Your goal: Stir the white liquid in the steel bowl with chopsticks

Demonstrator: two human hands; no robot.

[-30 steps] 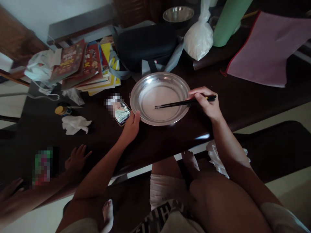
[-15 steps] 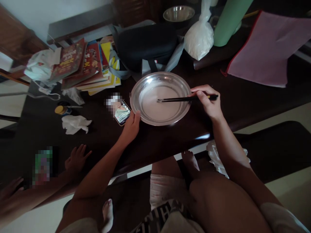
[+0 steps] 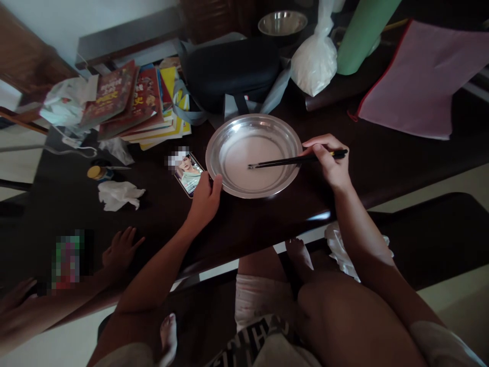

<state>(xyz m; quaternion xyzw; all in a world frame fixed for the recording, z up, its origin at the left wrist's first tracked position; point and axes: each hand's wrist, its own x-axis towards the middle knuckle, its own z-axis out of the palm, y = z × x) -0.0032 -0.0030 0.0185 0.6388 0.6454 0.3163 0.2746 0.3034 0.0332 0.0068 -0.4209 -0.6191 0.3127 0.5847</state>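
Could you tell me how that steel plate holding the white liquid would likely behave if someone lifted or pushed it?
The steel plate looks thin and shallow, so probably light and stiff. Its white liquid would likely slosh over if tilted. On the smooth table it may slide; the left hand grips its rim.

Shiny metal pan point(image 3: 229, 133); glossy black chopsticks point(image 3: 282, 162); dark polished wood table point(image 3: 382, 158)

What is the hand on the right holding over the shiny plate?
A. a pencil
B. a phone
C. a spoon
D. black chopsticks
D: the right hand grips a pair of black chopsticks whose tips reach into the milky liquid in the metal plate, while the left hand holds the plate's rim.
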